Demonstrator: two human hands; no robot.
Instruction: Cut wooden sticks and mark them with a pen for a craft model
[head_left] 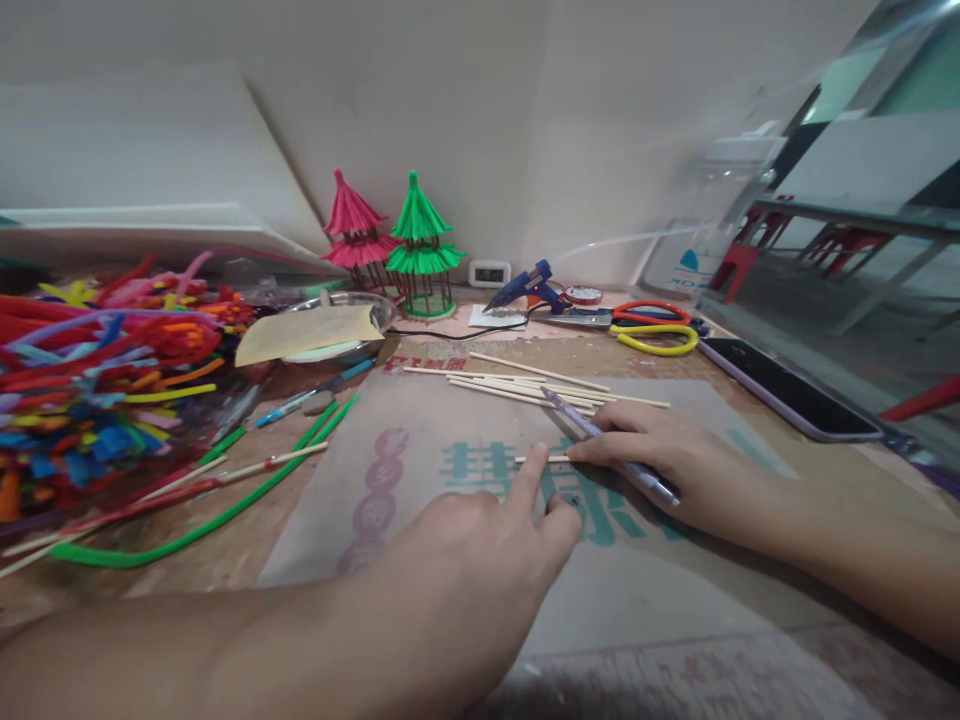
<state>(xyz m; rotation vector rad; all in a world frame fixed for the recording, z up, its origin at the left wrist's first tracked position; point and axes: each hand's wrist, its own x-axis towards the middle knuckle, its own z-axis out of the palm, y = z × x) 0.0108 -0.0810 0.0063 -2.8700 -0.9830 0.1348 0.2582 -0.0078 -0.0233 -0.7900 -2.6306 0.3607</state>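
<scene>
A short, pale wooden stick (551,459) lies across the printed plastic sheet (450,540) in front of me. My left hand (487,545) reaches over the sheet, its index fingertip resting at the stick's left part. Thumb and index finger are apart there; the other fingers look curled and partly hidden. A purple pen (630,468) slants through my right hand (660,455), which is closed around it, tip pointing up and left. The right fingertips also touch the stick's right end. Just beyond both hands lie several longer wooden sticks (517,385) in a loose bunch.
Colourful pipe cleaners (112,370) are heaped at left, beside a metal bowl (386,312) with yellowish paper (307,335) over it. Red (356,225) and green (420,235) pagoda models, a blue glue gun (529,285) and scissors (652,328) stand behind. A phone (787,385) lies right.
</scene>
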